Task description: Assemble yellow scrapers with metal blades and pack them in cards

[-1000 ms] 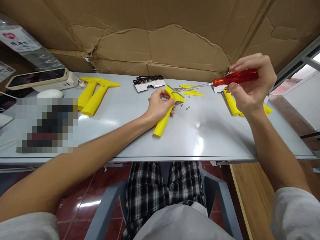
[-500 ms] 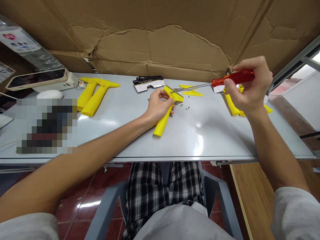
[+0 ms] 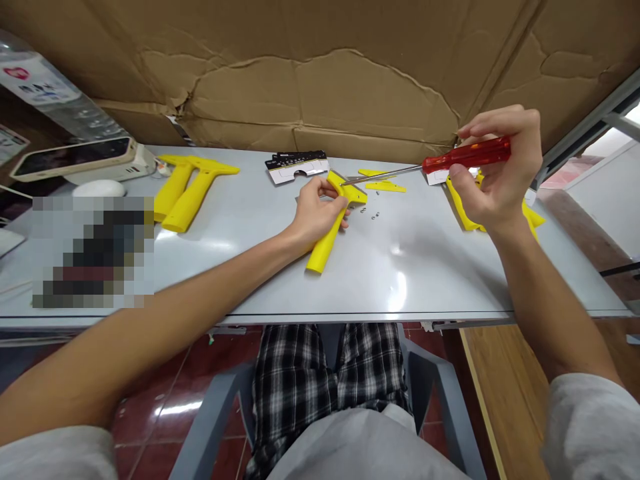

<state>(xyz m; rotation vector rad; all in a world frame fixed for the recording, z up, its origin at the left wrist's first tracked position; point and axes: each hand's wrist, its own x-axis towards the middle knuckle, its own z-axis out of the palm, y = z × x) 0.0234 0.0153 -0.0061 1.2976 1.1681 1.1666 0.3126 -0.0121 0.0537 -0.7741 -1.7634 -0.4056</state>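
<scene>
My left hand (image 3: 320, 212) is closed around the upper part of a yellow T-shaped scraper handle (image 3: 324, 251), whose grip end points toward me. A metal edge shows along its head. In my right hand (image 3: 510, 167) is a screwdriver (image 3: 467, 157) with a red handle, held between thumb and fingers. Its long shaft slants left, and the tip meets the head of the yellow handle, where a screw may sit hidden. Several small screws (image 3: 373, 216) lie just right of the head. Behind them rest two thin yellow strips (image 3: 386, 187).
Two yellow T-shaped handles (image 3: 193, 193) lie at the left, more yellow pieces (image 3: 463, 207) at the right behind my right hand. Black-and-white cards (image 3: 297, 167) lie at the back against the cardboard (image 3: 370, 93). A phone (image 3: 75, 157), a white mouse (image 3: 99, 189) and a bottle (image 3: 55, 90) stand left.
The fingers of my right hand have shifted and loosened a little around the screwdriver handle. The screwdriver tip and my left hand with the yellow handle stay in place.
</scene>
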